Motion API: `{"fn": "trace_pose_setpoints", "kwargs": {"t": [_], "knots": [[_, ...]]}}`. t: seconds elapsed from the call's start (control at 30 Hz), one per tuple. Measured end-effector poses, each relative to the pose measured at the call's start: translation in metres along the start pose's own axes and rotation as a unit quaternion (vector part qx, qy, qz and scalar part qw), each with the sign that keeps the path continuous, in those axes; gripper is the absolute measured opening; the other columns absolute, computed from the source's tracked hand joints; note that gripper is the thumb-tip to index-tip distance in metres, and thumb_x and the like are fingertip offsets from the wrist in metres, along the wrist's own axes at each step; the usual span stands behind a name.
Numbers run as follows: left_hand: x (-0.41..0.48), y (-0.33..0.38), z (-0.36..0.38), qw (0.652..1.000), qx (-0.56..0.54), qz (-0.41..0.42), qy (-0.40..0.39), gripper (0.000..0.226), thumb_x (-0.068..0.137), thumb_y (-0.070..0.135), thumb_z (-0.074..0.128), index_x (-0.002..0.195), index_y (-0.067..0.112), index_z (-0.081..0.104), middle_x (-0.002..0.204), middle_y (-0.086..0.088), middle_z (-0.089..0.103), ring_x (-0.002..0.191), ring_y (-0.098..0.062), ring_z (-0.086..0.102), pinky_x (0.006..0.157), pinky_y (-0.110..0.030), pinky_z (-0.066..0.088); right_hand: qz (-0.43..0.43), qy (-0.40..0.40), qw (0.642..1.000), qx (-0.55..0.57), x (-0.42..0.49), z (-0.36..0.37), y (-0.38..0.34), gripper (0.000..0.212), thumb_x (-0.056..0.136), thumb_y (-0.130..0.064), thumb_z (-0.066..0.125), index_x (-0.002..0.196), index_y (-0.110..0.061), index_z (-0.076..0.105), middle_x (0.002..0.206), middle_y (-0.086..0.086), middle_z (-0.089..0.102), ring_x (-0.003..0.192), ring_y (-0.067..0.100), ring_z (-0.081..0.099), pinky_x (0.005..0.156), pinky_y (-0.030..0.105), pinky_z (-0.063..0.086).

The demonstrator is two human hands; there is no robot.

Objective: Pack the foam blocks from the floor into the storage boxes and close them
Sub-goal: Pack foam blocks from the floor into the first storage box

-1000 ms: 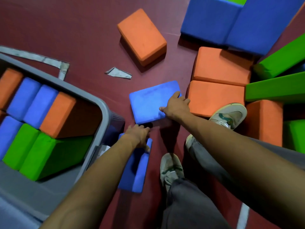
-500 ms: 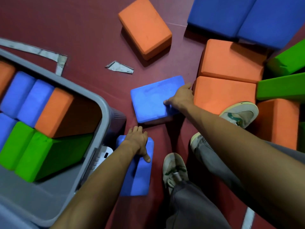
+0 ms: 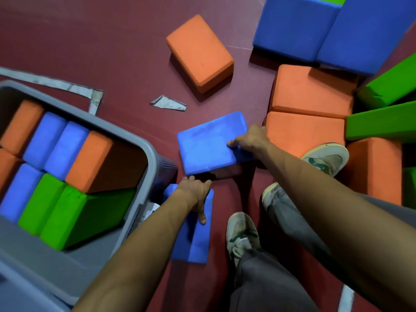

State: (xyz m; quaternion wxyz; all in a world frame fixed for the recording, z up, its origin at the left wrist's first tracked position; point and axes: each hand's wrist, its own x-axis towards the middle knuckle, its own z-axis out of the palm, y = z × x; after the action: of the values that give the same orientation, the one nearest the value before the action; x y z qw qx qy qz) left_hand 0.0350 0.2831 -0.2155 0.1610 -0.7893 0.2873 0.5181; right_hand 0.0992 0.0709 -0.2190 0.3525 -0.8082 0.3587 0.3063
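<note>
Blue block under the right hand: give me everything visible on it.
The blue block is a rectangular foam-looking slab with rounded edges and a scuffed, pale-mottled top face. It lies on the dark red floor, its near edge seemingly tipped up, a shadow showing under it. The right hand grips its right end, fingers on top. It sits between the grey storage box and the orange blocks. The left hand holds a second blue block just below; contact between the two cannot be told.

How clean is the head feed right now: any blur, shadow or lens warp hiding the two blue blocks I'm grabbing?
Head view: wide-angle warp bows the gray storage box rim; both arms throw dark shadows, deepest under the raised blue block in the right hand. Slight softness on the left hand and its standing blue block; no glare.
</note>
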Motion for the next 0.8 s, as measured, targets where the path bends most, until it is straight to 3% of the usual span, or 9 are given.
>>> {"fn": "trace_pose_setpoints", "kwargs": {"t": [0.1, 0.17, 0.23, 0.3, 0.37, 0.43, 0.53, 0.67, 0.8], "knots": [[-0.004, 0.000, -0.011, 0.999, 0.008, 0.007, 0.040, 0.118, 0.048, 0.068, 0.087, 0.140, 0.018, 0.034, 0.139, -0.011, 0.051, 0.125, -0.035, 0.045, 0.105, -0.048, 0.035, 0.023, -0.052, 0.998, -0.014, -0.009, 0.002, -0.004, 0.101, 0.056, -0.055, 0.089, 0.137, -0.010, 0.050, 0.144, 0.016, 0.041, 0.129, 0.036, 0.046, 0.105, 0.044, 0.046], [-0.009, -0.001, -0.016, 0.999, 0.008, 0.004, 0.048, 0.115, 0.048, 0.068, 0.087, 0.138, 0.020, 0.035, 0.139, -0.010, 0.051, 0.124, -0.035, 0.046, 0.104, -0.048, 0.036, 0.029, -0.059, 0.997, 0.029, -0.015, 0.006, -0.008, 0.127, 0.047, -0.057, 0.092, 0.149, -0.006, 0.034, 0.150, 0.016, 0.036, 0.136, 0.036, 0.041, 0.109, 0.046, 0.042], [-0.015, -0.003, -0.019, 0.999, 0.001, -0.004, 0.050, 0.115, 0.047, 0.070, 0.086, 0.138, 0.020, 0.036, 0.137, -0.010, 0.052, 0.123, -0.034, 0.046, 0.104, -0.047, 0.037, 0.013, -0.069, 0.993, 0.093, -0.021, 0.008, -0.011, 0.139, 0.049, -0.050, 0.095, 0.153, -0.002, 0.018, 0.152, 0.016, 0.036, 0.136, 0.035, 0.042, 0.108, 0.045, 0.042], [-0.024, -0.005, -0.021, 0.998, -0.014, -0.014, 0.061, 0.113, 0.047, 0.072, 0.085, 0.136, 0.021, 0.038, 0.133, -0.011, 0.052, 0.121, -0.033, 0.048, 0.102, -0.046, 0.039, -0.013, -0.068, 0.987, 0.144, -0.029, 0.008, -0.013, 0.124, 0.061, -0.039, 0.094, 0.148, 0.002, 0.016, 0.145, 0.014, 0.044, 0.130, 0.032, 0.048, 0.099, 0.039, 0.045], [-0.036, -0.003, -0.025, 0.997, -0.022, -0.023, 0.076, 0.110, 0.051, 0.073, 0.083, 0.135, 0.019, 0.038, 0.131, -0.012, 0.052, 0.117, -0.034, 0.052, 0.097, -0.045, 0.042, -0.054, -0.036, 0.986, 0.151, -0.045, 0.004, -0.017, 0.104, 0.063, -0.041, 0.093, 0.134, -0.002, 0.027, 0.132, 0.013, 0.051, 0.121, 0.031, 0.054, 0.087, 0.037, 0.046], [-0.051, 0.003, -0.032, 0.995, -0.028, -0.035, 0.091, 0.112, 0.055, 0.075, 0.080, 0.138, 0.016, 0.033, 0.131, -0.014, 0.049, 0.115, -0.037, 0.056, 0.092, -0.046, 0.047, -0.106, 0.008, 0.988, 0.114, -0.067, -0.007, -0.024, 0.095, 0.062, -0.049, 0.090, 0.126, -0.006, 0.034, 0.129, 0.013, 0.050, 0.119, 0.033, 0.053, 0.091, 0.041, 0.048], [-0.081, 0.014, -0.053, 0.985, -0.059, -0.052, 0.150, 0.112, 0.064, 0.074, 0.075, 0.144, 0.011, 0.027, 0.133, -0.017, 0.048, 0.115, -0.040, 0.058, 0.092, -0.047, 0.047, -0.186, 0.076, 0.980, 0.001, -0.101, -0.036, -0.037, 0.092, 0.064, -0.050, 0.085, 0.131, -0.006, 0.041, 0.133, 0.014, 0.044, 0.124, 0.035, 0.046, 0.094, 0.042, 0.044], [-0.128, 0.024, -0.097, 0.954, -0.163, -0.063, 0.243, 0.109, 0.069, 0.070, 0.074, 0.145, 0.009, 0.024, 0.138, -0.017, 0.047, 0.122, -0.038, 0.055, 0.096, -0.047, 0.046, -0.297, 0.131, 0.939, -0.110, -0.156, -0.087, -0.054, 0.075, 0.062, -0.039, 0.082, 0.125, -0.014, 0.049, 0.121, 0.007, 0.045, 0.111, 0.032, 0.049, 0.080, 0.039, 0.043], [-0.190, 0.035, -0.143, 0.925, -0.182, -0.068, 0.326, 0.114, 0.067, 0.068, 0.075, 0.148, 0.007, 0.022, 0.140, -0.019, 0.047, 0.121, -0.038, 0.056, 0.095, -0.048, 0.049, -0.383, 0.206, 0.880, -0.190, -0.218, -0.133, -0.076, 0.074, 0.060, -0.031, 0.075, 0.130, -0.022, 0.051, 0.116, 0.005, 0.053, 0.100, 0.033, 0.056, 0.083, 0.041, 0.041]]}}
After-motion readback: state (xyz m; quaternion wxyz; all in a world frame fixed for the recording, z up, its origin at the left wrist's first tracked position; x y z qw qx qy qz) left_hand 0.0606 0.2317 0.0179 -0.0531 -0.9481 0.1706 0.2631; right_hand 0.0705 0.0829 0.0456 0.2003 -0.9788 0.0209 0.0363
